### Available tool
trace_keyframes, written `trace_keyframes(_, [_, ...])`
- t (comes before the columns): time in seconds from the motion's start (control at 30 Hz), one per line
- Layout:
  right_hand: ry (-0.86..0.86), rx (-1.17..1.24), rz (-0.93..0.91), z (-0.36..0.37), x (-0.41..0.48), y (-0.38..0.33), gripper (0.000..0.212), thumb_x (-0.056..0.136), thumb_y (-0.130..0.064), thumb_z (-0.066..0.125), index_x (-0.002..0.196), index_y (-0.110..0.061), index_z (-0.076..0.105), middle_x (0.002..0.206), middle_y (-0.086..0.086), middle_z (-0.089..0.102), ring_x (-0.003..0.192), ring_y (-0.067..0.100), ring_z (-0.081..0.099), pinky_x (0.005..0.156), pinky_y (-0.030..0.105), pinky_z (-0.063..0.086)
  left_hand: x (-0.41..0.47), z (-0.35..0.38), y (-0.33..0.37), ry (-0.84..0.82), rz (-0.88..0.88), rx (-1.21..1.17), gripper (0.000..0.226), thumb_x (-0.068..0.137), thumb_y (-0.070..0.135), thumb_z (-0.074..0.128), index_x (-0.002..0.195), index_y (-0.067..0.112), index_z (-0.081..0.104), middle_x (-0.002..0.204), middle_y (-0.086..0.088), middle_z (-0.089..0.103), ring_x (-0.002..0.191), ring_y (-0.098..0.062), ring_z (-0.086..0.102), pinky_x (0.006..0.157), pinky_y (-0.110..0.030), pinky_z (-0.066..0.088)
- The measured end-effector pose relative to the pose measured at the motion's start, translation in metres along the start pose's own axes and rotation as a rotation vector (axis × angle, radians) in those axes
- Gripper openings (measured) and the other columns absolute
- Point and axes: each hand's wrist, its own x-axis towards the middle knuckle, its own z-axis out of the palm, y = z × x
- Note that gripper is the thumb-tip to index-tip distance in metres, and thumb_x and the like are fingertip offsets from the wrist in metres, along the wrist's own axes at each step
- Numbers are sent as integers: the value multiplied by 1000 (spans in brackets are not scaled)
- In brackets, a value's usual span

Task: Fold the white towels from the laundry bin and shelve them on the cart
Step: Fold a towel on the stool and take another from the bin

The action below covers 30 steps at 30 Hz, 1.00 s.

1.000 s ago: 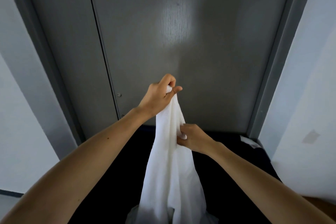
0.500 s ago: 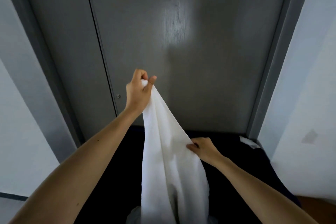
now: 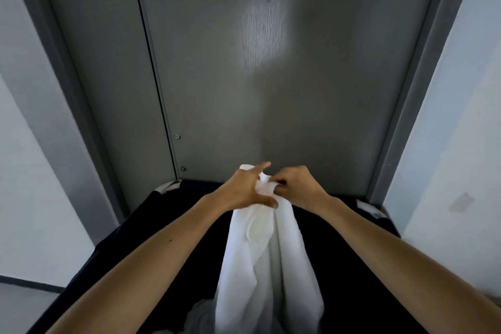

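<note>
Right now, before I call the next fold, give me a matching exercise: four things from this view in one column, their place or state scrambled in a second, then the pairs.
Things
1. white cloth towel
2. left hand
3. right hand
4. dark fabric laundry bin

Places and states
A. fingers curled, pinching the towel's top edge
B. lies under both forearms, in front of the grey door
C. hangs down from both hands
D. fingers spread, thumb across the towel's front

Pairs: 1-C, 2-D, 3-A, 4-B
</note>
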Motion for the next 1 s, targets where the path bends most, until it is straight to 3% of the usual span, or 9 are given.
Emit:
trace_keyframes(0.1, [9, 23, -44, -6, -1, -7, 12, 77, -3, 63, 84, 1, 73, 73, 12, 65, 66, 17, 55, 65, 25, 40, 3, 8, 2, -62, 7, 11, 66, 77, 35, 74, 135, 26, 45, 116, 3, 58, 105, -9, 49, 78, -12, 31])
trace_keyframes(0.17, [15, 1, -39, -11, -4, -3, 11, 79, -7, 67, 84, 1, 73, 73, 12, 64, 68, 21, 56, 66, 27, 41, 6, 9, -1, 16, 13, 76, 31, 81, 34, 69, 109, 23, 59, 92, 7, 57, 91, -11, 52, 73, -18, 36])
trace_keyframes(0.23, [27, -2, -37, -13, -8, 1, 13, 80, -7, 67, 89, 0, 73, 79, 13, 67, 71, 19, 57, 67, 22, 39, 9, 7, -7, 72, 15, 157, 17, 83, 31, 64, 91, 18, 58, 79, 7, 53, 85, -15, 53, 75, -23, 42])
trace_keyframes(0.33, [42, 47, -17, -10, -14, 2, 14, 81, -9, 66, 91, -1, 73, 79, 13, 66, 68, 8, 50, 64, 14, 35, 6, 4, -8, 116, 139, 136, 12, 87, 21, 59, 85, 9, 56, 69, 6, 45, 75, -17, 47, 61, -20, 33])
trace_keyframes(0.47, [168, 207, 30, -14, -18, -1, 19, 82, -15, 63, 68, -3, 64, 60, 3, 51, 62, 5, 45, 55, 9, 33, 1, -3, 5, 311, 296, -28, 17, 89, 15, 58, 81, 0, 59, 66, 0, 48, 62, -10, 43, 56, -11, 33])
trace_keyframes(0.57, [91, 235, 128, -21, -18, -1, 31, 90, -16, 61, 60, -13, 54, 59, -6, 45, 55, 3, 45, 53, 13, 33, 0, -13, 15, 456, 271, -140, 25, 80, 28, 49, 81, 6, 61, 64, 4, 50, 59, 4, 49, 56, -7, 34])
trace_keyframes(0.7, [37, 181, 271, -20, -18, 5, 46, 91, -31, 58, 56, -15, 33, 57, -6, 37, 53, 8, 36, 50, 19, 31, 0, -26, 22, 604, 221, -279, 13, 81, 24, 50, 79, 15, 59, 63, 13, 52, 60, 9, 51, 56, -6, 35])
trace_keyframes(0.9, [-32, 84, 314, -24, -19, 11, 46, 91, -32, 58, 55, -15, 35, 59, -5, 40, 54, 5, 38, 50, 15, 33, -3, -36, 14, 771, 129, -390, 30, 89, 10, 54, 65, 27, 53, 61, 4, 52, 54, 4, 48, 52, -9, 36])
trace_keyframes(1.0, [-52, 48, 341, -21, -21, 15, 48, 91, -29, 57, 51, -17, 33, 56, -6, 39, 52, 5, 37, 50, 19, 32, -7, -35, 11, 765, 107, -393, 32, 89, 10, 54, 63, 28, 52, 61, 5, 51, 56, 5, 48, 53, -8, 36])
